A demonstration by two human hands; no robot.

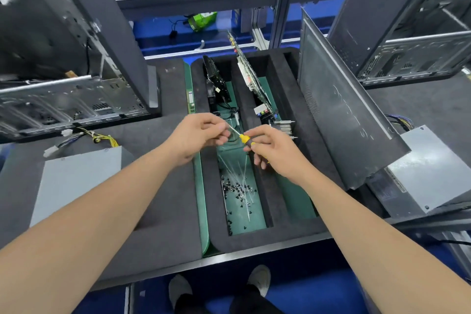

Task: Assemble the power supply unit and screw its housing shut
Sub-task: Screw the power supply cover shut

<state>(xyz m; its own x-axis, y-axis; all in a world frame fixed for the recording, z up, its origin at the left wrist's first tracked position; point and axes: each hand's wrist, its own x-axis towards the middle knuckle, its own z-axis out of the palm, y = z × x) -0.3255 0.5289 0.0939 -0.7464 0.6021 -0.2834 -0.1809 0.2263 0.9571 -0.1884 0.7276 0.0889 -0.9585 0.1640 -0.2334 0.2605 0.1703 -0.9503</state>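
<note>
power supply (79, 181) lies flat at near-left of bench, wires at its far edge, untouched. second power supply (430, 171) at right edge, partly under leaning side panel (344, 109). screwdriver (245, 139) in air over foam tray (288, 232) at bench middle: right hand (275, 150) wrapped round yellow handle, left hand (196, 135) pinching shaft end. screw at tip or not: cannot tell. risks: badly seated screw drops among loose screws (235, 187) in compartment below; tip slips, jabs left fingertips; right arm swing knocks propped panel.
</note>
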